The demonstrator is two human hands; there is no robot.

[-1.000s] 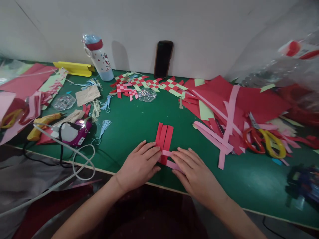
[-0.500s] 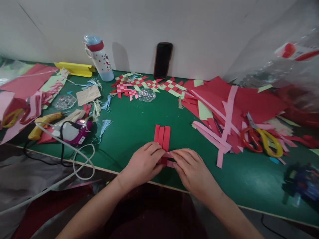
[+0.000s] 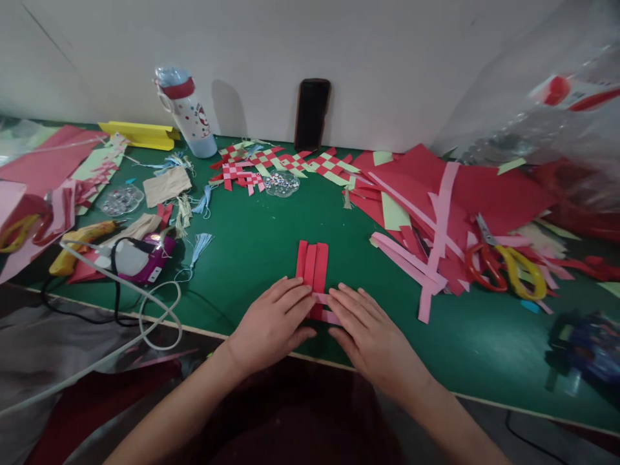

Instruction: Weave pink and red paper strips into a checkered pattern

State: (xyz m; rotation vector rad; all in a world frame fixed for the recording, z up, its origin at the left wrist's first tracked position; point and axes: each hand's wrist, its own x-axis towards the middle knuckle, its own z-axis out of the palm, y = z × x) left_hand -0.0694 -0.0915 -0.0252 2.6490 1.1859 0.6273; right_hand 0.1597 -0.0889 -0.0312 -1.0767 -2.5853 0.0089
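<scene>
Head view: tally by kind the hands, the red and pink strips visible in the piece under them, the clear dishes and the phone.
Left hand and right hand: 2
Red strips: 3
Pink strips: 2
Clear dishes: 2
Phone: 1
Total: 10

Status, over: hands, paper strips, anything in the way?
Left hand on red strips, right hand on pink strips crossing them. Hands partly cover the crossing. Nearest scissors lie apart, off to the right.

A grey wall (image 3: pixel 387 64) rises behind a green tabletop (image 3: pixel 252 245) — pale-edged, dimly lit, glossy toward the right.
</scene>
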